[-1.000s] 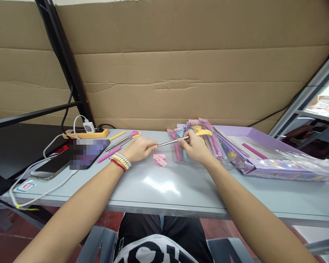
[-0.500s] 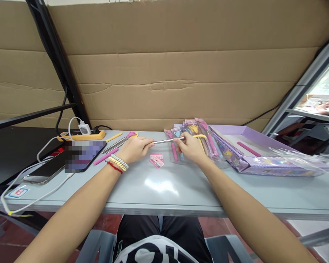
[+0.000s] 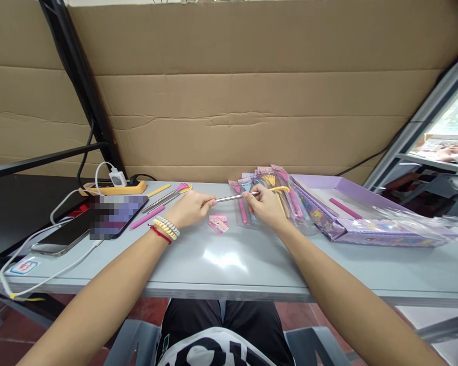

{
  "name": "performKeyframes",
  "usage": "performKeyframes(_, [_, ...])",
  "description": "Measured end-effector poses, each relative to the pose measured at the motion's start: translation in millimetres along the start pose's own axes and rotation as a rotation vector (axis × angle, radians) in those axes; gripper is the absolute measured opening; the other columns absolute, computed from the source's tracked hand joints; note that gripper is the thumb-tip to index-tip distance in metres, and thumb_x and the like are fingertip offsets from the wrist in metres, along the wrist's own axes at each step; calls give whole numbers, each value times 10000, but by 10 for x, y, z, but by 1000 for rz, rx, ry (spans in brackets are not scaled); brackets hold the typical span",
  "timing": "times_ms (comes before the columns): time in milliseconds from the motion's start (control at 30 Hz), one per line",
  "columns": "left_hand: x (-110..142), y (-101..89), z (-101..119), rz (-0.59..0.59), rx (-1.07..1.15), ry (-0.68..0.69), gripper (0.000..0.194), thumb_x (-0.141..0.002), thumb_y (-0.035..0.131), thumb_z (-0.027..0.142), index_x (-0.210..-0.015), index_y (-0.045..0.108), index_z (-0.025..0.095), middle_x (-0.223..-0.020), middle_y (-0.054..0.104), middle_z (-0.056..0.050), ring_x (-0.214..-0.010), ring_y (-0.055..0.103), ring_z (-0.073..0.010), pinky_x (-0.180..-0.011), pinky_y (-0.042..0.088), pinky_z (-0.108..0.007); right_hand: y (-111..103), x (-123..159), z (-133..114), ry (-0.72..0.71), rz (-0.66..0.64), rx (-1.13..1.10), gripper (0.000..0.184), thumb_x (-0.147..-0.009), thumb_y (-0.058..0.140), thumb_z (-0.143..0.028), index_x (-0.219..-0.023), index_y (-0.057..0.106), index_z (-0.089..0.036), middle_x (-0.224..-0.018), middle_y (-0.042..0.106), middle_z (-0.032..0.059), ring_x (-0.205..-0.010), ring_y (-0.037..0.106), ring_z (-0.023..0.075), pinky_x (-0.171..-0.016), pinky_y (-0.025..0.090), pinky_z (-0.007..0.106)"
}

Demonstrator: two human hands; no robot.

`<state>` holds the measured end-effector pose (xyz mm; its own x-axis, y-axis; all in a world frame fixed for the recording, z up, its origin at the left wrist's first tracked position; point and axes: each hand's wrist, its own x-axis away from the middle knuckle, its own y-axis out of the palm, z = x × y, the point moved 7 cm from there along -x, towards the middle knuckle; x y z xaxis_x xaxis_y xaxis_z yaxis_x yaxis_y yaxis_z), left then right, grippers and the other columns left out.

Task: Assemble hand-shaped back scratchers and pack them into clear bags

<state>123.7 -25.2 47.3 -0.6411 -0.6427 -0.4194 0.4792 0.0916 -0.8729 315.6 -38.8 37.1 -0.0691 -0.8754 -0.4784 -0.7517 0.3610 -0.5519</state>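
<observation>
A metal telescopic back scratcher [image 3: 229, 197] with a yellow head [image 3: 281, 189] stretches between my hands above the table. Its left end is pinched by my left hand [image 3: 193, 207], whose fingers hide that tip. My right hand [image 3: 266, 204] grips the rod close to the yellow head, fingers closed around it. Below the rod lies a small pink printed card [image 3: 218, 223]. Left of my left hand rest metal rods with pink and yellow heads [image 3: 168, 198], a pink tube [image 3: 147, 217] and a yellow tube [image 3: 159, 190].
Several back scratchers in clear sleeves [image 3: 244, 208] lie behind my right hand. A purple box [image 3: 381, 237] stands on the right, with a pink tube [image 3: 345, 208] and clear plastic in it. Phones [image 3: 63, 236], white cables and a yellow power strip [image 3: 118, 190] occupy the left side.
The yellow head has turned a little and shows more of its curve to the right. Its rod slopes slightly more, and both hands keep their grip.
</observation>
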Motion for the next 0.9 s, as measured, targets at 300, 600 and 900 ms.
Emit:
performKeyframes(300, [30, -1, 37, 40, -150, 38, 328, -927, 377, 329, -863, 671, 199, -682, 629, -46, -638, 533, -160, -589, 325, -269, 45, 28, -44, -9, 5, -24, 317, -803, 504, -478, -668, 391, -214, -489, 450, -40, -471, 382, 118, -505, 307, 250])
performKeyframes(600, [-51, 77, 14, 28, 80, -35, 364, -915, 391, 357, -750, 657, 170, -597, 569, -9, -562, 437, -122, -562, 296, -262, 39, 10, -141, -98, -23, -128, 276, -836, 518, -455, -891, 558, -188, -565, 504, -37, -500, 423, 113, -508, 328, 241])
performKeyframes(900, [-33, 34, -123, 48, 273, -168, 398, -823, 486, 474, -767, 686, 134, -594, 555, -3, -556, 421, -111, -530, 306, -244, 6, 3, -121, -143, -117, -458, 371, -733, 653, -502, -883, 693, -165, -638, 589, 16, -548, 487, 124, -503, 395, 262])
